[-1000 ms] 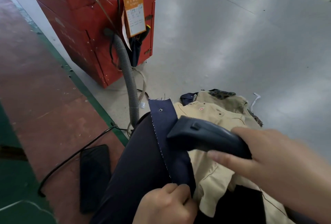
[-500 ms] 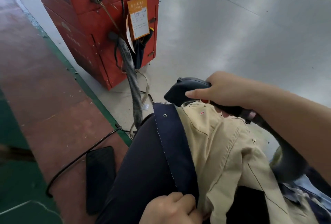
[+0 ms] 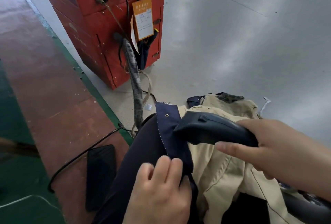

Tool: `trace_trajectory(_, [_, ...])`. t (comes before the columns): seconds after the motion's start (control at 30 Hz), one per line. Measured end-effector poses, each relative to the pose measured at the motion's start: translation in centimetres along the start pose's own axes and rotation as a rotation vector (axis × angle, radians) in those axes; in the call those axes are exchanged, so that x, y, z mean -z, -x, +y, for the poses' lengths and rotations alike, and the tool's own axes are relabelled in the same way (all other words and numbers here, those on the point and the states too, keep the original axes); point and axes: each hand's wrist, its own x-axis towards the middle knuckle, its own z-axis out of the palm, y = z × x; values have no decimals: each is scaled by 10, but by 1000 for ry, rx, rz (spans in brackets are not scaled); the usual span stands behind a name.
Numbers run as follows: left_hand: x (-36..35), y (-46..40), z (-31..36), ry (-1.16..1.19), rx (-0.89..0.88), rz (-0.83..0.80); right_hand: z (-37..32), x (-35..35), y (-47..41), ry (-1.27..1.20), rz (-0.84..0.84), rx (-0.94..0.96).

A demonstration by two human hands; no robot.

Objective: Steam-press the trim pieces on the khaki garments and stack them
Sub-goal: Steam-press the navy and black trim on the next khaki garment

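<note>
— Mid-press, by the look of it. Right hand (image 3: 279, 150) wrapped shut round the handle of the dark steam iron (image 3: 213, 130), nose lying on the navy trim strip (image 3: 172, 134).

— And the other?

— Left hand (image 3: 159, 189) pinching the near end of that strip, fingers closed, keeping it taut along the thigh. Khaki garment (image 3: 227, 170) draped over the lap, just right of the strip and joined to it.

— Much done?

— Hard to say. A small khaki pile (image 3: 232, 104) on the grey floor (image 3: 250, 44) beyond the knee, probably pieces already pressed, though impossible to count or confirm. Current strip seemingly part-way; stacking of this one not yet done.

— Room to work?

— Plenty ahead and to the right: open grey floor past the pile. Tighter on the left: ribbed grey hose (image 3: 135, 87) running down from the red cabinet (image 3: 114, 27), touching or near the knee, cannot tell which; black cable (image 3: 86, 154) and a phone (image 3: 100, 175) on the red floor strip beside the leg.

— Edges to mind?

— Frayed far end of the strip hanging just past the knee; stitched left edge running close beside the iron's nose.
</note>
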Motion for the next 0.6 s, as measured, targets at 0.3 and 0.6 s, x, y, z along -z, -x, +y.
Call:
trace_trajectory(0.3, [-10, -2, -15, 175, -206, -72, -5, 10, -32, -96, -9, 19])
trace_trajectory(0.6, [-7, 1, -18, 189, -179, -18, -32, 25, -116, -127, 20, 6])
